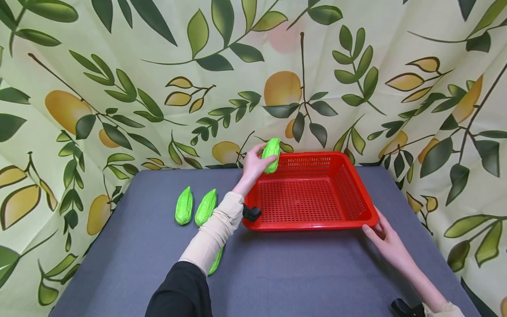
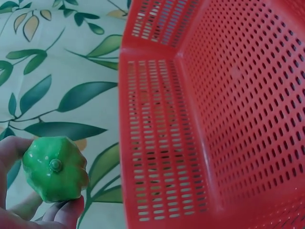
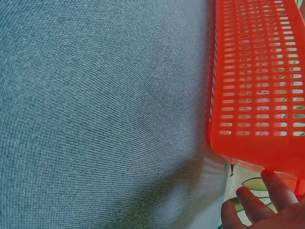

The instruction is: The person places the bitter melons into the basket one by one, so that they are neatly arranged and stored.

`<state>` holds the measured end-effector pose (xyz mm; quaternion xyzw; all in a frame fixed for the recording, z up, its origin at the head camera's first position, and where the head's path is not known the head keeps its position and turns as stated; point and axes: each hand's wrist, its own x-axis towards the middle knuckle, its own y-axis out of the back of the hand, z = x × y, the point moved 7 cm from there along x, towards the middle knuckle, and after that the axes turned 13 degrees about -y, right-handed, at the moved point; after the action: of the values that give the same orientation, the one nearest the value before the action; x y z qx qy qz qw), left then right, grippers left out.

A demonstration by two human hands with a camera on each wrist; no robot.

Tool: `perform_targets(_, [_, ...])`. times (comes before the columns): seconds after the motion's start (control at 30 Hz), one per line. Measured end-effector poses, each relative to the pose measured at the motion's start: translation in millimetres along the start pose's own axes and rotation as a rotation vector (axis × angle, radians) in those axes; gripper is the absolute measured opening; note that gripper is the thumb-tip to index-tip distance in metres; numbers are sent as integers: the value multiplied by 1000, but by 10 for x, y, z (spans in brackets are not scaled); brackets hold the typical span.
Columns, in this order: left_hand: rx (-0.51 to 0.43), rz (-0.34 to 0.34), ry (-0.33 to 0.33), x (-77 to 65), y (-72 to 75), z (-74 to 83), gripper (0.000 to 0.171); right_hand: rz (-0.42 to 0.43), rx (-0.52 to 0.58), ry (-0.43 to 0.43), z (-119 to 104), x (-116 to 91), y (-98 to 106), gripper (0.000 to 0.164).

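My left hand [image 1: 254, 164] holds a bright green ridged bitter melon [image 1: 271, 155] between thumb and fingers, above the far left rim of a red plastic basket [image 1: 360, 187]. In the left wrist view the bitter melon [image 2: 55, 169] shows its end with a small round nub, beside the outer side of the basket [image 2: 162, 143]. Around the basket's near right corner rests my right hand [image 1: 386, 237], thumb at the front and fingers along the side. The right wrist view shows loosely spread fingers [image 3: 255, 205], one touching the basket [image 3: 257, 148]. No bitter melon shows inside the basket.
Two more bitter melons, one at the left [image 1: 184, 206] and one beside it [image 1: 206, 208], lie on the grey cloth-covered table [image 1: 301, 273]. Another bitter melon [image 1: 215, 263] is partly hidden under my left forearm. A leaf-patterned curtain [image 1: 237, 88] hangs behind the table.
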<state>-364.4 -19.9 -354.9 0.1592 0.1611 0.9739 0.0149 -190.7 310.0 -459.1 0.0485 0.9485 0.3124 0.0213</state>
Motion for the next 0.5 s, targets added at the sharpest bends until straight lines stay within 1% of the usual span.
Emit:
perform_targets(0.07, [28, -1, 3, 11, -26, -20, 57, -6, 8, 2, 1, 2, -2, 74])
perform_targets(0.17, [45, -14, 13, 15, -70, -55, 56, -5, 5, -3, 7, 2, -2, 74])
perform_targets(0.3, [43, -43, 25, -5, -130, -117, 56, -4, -1, -7, 11, 4, -5, 74])
perform_targets(0.5, [73, -88, -5, -20, -209, -186, 55, 0, 1, 7, 1, 7, -8, 73])
